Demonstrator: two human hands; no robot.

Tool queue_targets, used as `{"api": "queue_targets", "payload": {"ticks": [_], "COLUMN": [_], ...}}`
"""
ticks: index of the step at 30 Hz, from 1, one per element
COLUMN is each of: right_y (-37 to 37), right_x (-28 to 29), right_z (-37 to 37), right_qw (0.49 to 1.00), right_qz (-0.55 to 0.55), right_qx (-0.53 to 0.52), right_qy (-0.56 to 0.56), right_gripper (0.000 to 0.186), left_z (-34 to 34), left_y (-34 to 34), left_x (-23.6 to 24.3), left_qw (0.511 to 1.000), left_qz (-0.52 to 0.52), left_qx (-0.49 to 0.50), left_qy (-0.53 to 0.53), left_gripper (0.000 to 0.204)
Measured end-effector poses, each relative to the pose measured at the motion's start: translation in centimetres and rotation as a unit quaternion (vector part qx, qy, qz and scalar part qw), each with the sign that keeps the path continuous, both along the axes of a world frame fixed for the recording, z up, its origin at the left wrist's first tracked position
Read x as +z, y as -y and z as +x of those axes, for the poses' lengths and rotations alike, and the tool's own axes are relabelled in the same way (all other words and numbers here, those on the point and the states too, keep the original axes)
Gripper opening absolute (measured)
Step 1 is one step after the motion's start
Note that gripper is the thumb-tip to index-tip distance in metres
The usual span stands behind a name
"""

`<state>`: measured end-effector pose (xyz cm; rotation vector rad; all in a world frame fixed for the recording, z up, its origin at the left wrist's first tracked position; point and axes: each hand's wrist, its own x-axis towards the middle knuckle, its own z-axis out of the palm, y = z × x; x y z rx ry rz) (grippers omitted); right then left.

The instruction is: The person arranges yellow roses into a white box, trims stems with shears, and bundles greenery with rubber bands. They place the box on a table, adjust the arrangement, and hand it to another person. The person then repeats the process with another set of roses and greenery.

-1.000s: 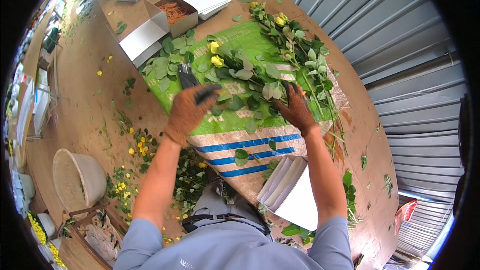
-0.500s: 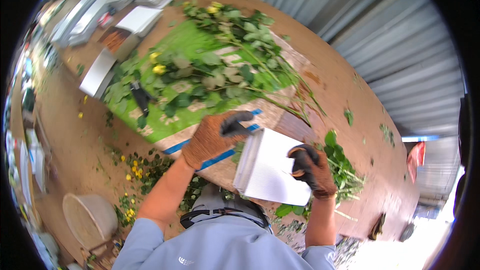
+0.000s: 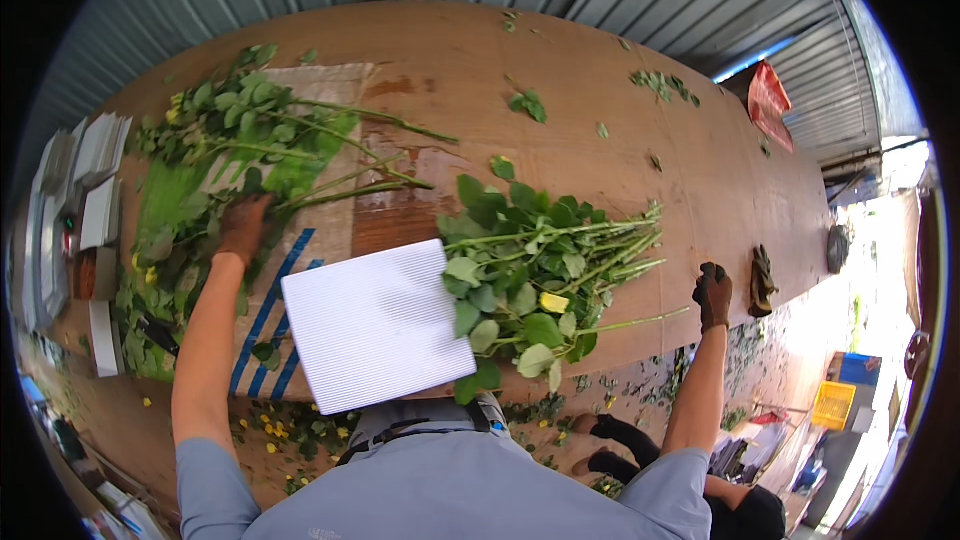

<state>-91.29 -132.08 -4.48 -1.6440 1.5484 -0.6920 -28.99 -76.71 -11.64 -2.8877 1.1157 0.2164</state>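
The left hand [image 3: 243,227] lies among leafy stems [image 3: 197,213], its fingers' grip unclear; the right hand [image 3: 713,295] curls its fingers narrow, green bundle [image 3: 530,278] leftward of them, dark glove [image 3: 762,282] rightward.

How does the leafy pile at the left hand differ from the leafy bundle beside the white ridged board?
The pile lies mostly on a striped sheet; the bundle lies on the brown table, right of the white ridged board. The pile spreads loosely; the bundle is gathered closer. The left hand reaches into the pile; no hand touches the bundle. Both show green leaves and some yellow.
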Motion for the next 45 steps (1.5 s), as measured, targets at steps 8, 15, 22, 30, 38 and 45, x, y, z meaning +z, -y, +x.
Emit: {"api": "queue_targets", "payload": {"ticks": [8, 15, 22, 30, 38, 45], "right_y": [11.1, 14.4, 7.6, -23.7, -49.6, -54.2], "right_x": [-9.4, -7.7, 0.3, 12.3, 12.3, 5.0], "right_z": [-5.5, -4.0, 6.6, 27.8, 45.5, 54.1], "right_qw": [0.988, 0.957, 0.925, 0.785, 0.516, 0.309], "right_qz": [0.044, -0.09, -0.204, -0.282, -0.574, -0.585], "right_qx": [0.074, 0.12, 0.227, 0.533, 0.636, 0.733], "right_qy": [-0.129, -0.247, -0.228, 0.144, -0.016, -0.157], "right_gripper": [0.03, 0.084, 0.073, 0.051, 0.061, 0.039], "left_z": [0.5, -1.2, -7.2, -9.6, -18.5, -27.4], "left_y": [-5.3, -21.5, -30.2, -34.2, -37.0, -34.8], "left_x": [6.9, 25.1, 24.9, 18.7, 21.8, 22.7], "left_qw": [0.98, 0.772, 0.789, 0.371, 0.458, 0.443], "left_qz": [-0.136, -0.567, -0.265, -0.871, -0.886, -0.884], "left_qx": [0.041, 0.205, 0.092, 0.315, 0.077, 0.152], "left_qy": [0.14, 0.199, 0.547, 0.065, -0.006, 0.001], "left_gripper": [0.041, 0.031, 0.027, 0.034, 0.03, 0.031]}}
